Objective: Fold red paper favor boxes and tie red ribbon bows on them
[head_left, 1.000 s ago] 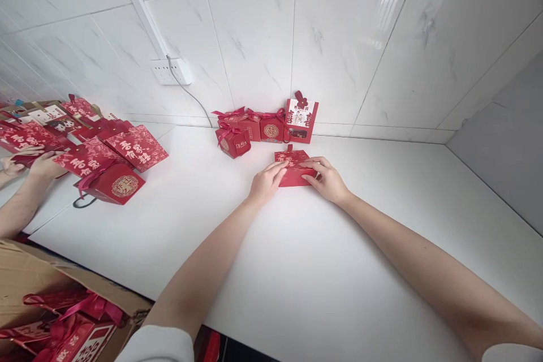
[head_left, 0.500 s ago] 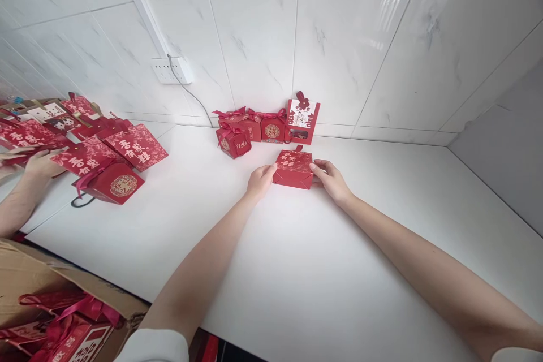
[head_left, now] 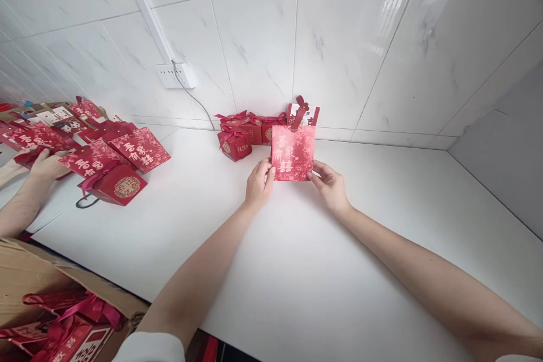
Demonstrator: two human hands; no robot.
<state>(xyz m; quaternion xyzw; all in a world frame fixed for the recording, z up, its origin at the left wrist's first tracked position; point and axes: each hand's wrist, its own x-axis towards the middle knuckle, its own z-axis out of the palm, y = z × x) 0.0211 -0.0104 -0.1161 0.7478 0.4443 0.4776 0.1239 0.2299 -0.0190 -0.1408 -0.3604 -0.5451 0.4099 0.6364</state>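
Between my hands a red gift box (head_left: 293, 153) with pale lettering and a ribbon loop on top stands upright, its printed face toward me. My left hand (head_left: 259, 182) grips its lower left edge, fingers behind and thumb in front. At the lower right corner, my right hand (head_left: 328, 184) holds it the same way. Directly behind it, a red and white gift box (head_left: 311, 113) is partly covered. To the left, small red ribbon-tied boxes (head_left: 235, 144) cluster near the wall.
On the left, many red gift boxes (head_left: 139, 148) lie piled, and another person's hands (head_left: 44, 167) work among them. A cardboard carton (head_left: 25, 266) of red packages sits at lower left. A socket (head_left: 176, 76) with a grey cable is on the tiled wall.
The gift box has tipped from lying back to upright, so its printed front now faces me and hides most of the box behind. Both hands kept hold of it.
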